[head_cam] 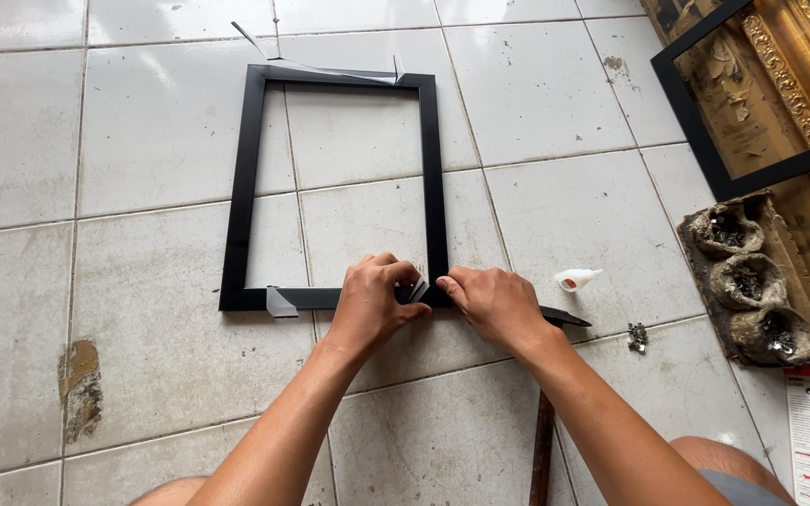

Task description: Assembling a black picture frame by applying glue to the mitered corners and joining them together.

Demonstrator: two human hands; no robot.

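Note:
A black rectangular picture frame (pixel 244 178) lies flat on the white tiled floor. My left hand (pixel 370 302) and my right hand (pixel 487 302) meet at its near right corner. The left hand pinches a strip of clear tape (pixel 416 290) against the bottom rail. The right hand presses down on the frame's corner beside it. Another piece of tape (pixel 280 302) sticks to the bottom rail at the left. Loose tape (pixel 330 67) curls along the top rail.
A small white glue bottle (pixel 577 278) lies right of my hands, with a dark tool (pixel 564 319) partly under my right wrist. Metal clips (pixel 637 336) and a crusty tray of small parts (pixel 757 281) sit further right. Framed gilt pieces (pixel 761 94) lean at the top right.

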